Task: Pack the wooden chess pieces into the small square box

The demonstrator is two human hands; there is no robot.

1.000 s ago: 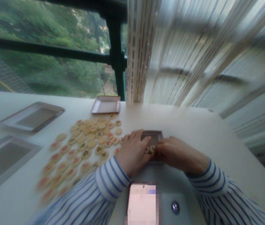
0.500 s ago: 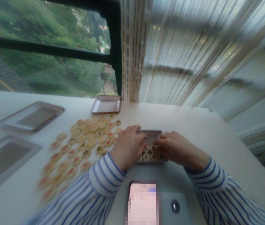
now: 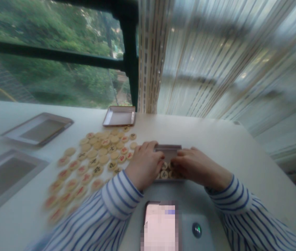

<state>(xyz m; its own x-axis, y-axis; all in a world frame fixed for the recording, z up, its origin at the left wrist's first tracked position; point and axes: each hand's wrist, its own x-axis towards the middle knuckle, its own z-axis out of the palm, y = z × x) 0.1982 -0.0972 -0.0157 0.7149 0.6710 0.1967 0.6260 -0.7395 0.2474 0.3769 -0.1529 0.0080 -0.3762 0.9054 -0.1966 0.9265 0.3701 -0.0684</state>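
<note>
My two hands meet over a small open box point(image 3: 171, 153) of round pieces point(image 3: 164, 174) on the white tabletop point(image 3: 210, 136).
The box sits right between them: my left hand point(image 3: 144, 165) covers its left side and my right hand point(image 3: 200, 167) reaches over its right, fingers curled near the pieces, which line the side closest to me. I can't tell whether either hand grips a piece, as my fingertips are hidden or blurred. The marks I can make out in the box look black. Loose pieces point(image 3: 103, 152) spread to my left, the nearest blurred, some behind my sleeve point(image 3: 121, 197). The phone point(image 3: 160, 226) below is cut off, its screen pixelated.
</note>
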